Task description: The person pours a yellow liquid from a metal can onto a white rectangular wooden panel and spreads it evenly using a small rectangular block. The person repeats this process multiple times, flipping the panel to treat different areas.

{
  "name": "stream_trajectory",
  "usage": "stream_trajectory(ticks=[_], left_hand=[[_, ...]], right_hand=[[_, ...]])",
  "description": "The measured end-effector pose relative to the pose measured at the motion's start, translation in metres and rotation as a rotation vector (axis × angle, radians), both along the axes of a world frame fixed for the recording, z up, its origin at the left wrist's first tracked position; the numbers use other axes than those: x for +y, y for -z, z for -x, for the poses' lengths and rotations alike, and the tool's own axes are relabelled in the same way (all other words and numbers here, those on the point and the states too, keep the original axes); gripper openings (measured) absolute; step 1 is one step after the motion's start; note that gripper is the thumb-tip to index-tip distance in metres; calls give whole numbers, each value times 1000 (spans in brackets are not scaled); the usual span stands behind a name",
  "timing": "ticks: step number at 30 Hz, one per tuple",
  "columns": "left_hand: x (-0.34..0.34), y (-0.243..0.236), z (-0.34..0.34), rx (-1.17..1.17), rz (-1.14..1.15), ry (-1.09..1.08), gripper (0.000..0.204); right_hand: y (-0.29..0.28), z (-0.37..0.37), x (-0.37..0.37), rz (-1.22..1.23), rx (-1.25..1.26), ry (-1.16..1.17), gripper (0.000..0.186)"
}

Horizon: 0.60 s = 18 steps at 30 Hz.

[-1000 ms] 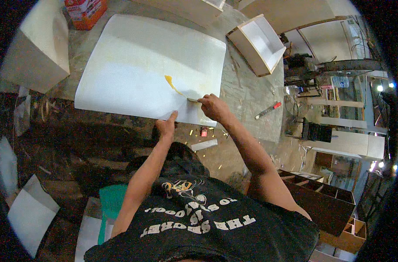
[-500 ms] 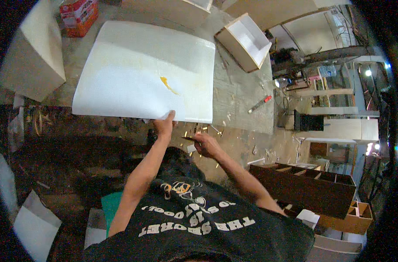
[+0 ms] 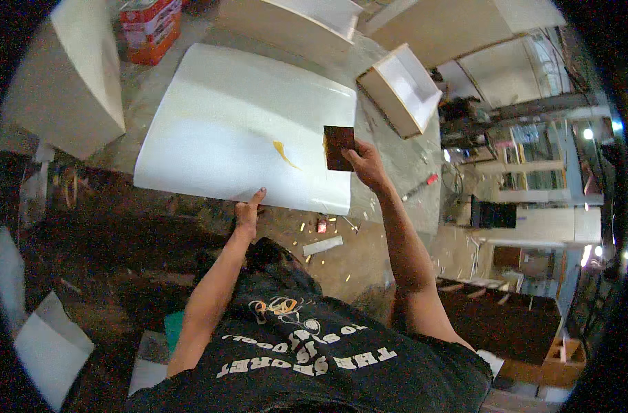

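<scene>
A large white sheet (image 3: 224, 131) lies on the worktable, its near edge reaching past the table's edge. My left hand (image 3: 248, 213) grips that near edge, thumb on top and fingers underneath, mostly hidden. On the sheet's surface is a yellow, glue-like streak (image 3: 283, 153). At the sheet's right side, my right hand (image 3: 366, 165) pinches a flat, dark brown rectangular spreader (image 3: 336, 148) by its right edge. The spreader is over the sheet; whether it touches the surface I cannot tell. A little yellow shows along its left edge.
Beyond the sheet stand a red metal can (image 3: 151, 31) and an open white-lined wooden box (image 3: 403, 89). A red-ended tool (image 3: 422, 186) lies on the table's right. A pale cabinet (image 3: 73, 82) stands left, a dark brown shelf unit (image 3: 499, 316) lower right. Scraps litter the floor.
My right hand has moved up from below the table edge to the sheet's right side, carrying the spreader. My left hand has slid slightly left along the sheet's edge. The view has shifted.
</scene>
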<state>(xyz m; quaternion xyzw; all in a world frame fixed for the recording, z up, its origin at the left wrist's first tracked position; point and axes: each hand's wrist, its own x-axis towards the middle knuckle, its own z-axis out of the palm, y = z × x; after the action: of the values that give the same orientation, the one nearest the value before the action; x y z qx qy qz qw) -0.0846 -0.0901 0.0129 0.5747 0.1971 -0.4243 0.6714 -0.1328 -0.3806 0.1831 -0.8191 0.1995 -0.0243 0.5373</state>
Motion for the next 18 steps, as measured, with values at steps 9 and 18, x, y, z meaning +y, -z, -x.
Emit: stream_trajectory(ticks=[9,18], left_hand=[[-13,21,-1,-69,109,-85,69],[-14,0,7,-168,104,-212,56]], right_hand=[[62,-68,20,900,207,-543,29],[69,-104,-13,870,116,-474,26]])
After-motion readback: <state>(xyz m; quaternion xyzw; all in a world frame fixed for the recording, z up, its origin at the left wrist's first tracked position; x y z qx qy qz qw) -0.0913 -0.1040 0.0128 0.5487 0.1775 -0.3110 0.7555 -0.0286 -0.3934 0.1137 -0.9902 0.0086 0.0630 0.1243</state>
